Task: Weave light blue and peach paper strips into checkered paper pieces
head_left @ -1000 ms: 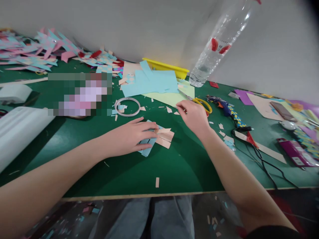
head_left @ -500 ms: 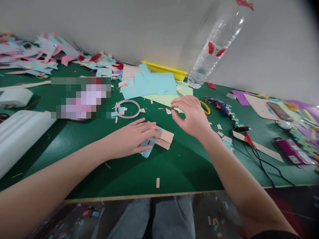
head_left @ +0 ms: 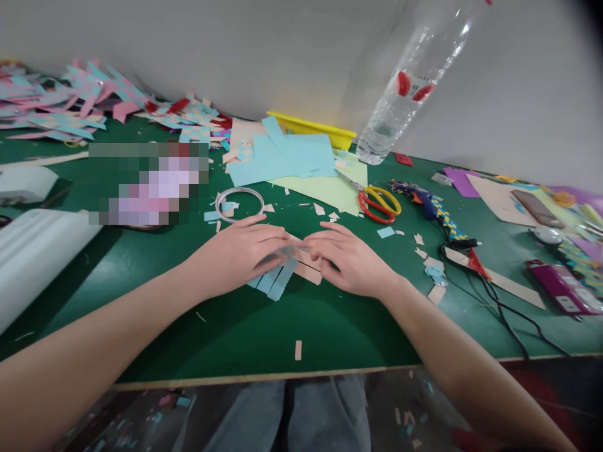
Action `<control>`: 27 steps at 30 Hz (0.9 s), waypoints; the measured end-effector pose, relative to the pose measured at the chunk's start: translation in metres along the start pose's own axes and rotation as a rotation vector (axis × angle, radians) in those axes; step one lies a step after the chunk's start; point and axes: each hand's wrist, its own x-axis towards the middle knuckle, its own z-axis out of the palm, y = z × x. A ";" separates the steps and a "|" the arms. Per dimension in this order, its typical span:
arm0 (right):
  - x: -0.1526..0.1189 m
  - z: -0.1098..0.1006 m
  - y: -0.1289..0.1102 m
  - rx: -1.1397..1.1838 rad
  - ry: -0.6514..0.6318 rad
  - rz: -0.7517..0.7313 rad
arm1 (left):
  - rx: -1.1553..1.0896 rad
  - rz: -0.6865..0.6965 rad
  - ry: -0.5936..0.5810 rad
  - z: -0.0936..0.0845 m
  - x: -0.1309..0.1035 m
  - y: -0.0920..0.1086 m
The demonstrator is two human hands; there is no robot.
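Woven paper strips (head_left: 308, 271), light blue and peach, lie on the green table between my hands. My left hand (head_left: 240, 251) bends over the blue ends, its fingertips curled on the strips and partly hiding them. From the other side, my right hand (head_left: 348, 258) has its thumb and fingers drawn together at the peach ends. Between the fingertips of both hands runs a thin, blurred strip (head_left: 299, 246), slightly raised; its material is hard to make out. Just behind my left hand lies a clear ring like a tape roll (head_left: 240, 190).
Scissors (head_left: 379, 204) with red and yellow handles lie beyond my right hand. Blue sheets (head_left: 296, 157), a tilted plastic bottle (head_left: 400, 94), a black cable (head_left: 494, 301) and a purple box (head_left: 560, 285) surround the work. Paper scraps are scattered about; the table edge (head_left: 264, 378) is in front.
My right hand has come down and left to the paper strips, uncovering the scissors. My left hand stays over the blue ends, shifted slightly left.
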 end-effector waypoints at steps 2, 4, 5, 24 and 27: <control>0.001 0.000 -0.002 0.019 -0.049 -0.021 | 0.007 0.024 0.001 0.002 0.000 -0.002; 0.002 0.000 -0.004 0.018 -0.084 -0.038 | 0.009 0.048 -0.015 0.003 0.000 -0.003; 0.002 0.000 -0.005 0.012 -0.093 -0.043 | 0.007 0.052 -0.022 0.004 0.000 -0.004; -0.003 -0.011 0.000 0.017 0.101 -0.045 | -0.076 -0.004 -0.039 0.001 0.002 -0.001; -0.002 -0.015 -0.001 -0.006 0.124 0.005 | -0.100 0.014 -0.036 0.001 0.001 -0.004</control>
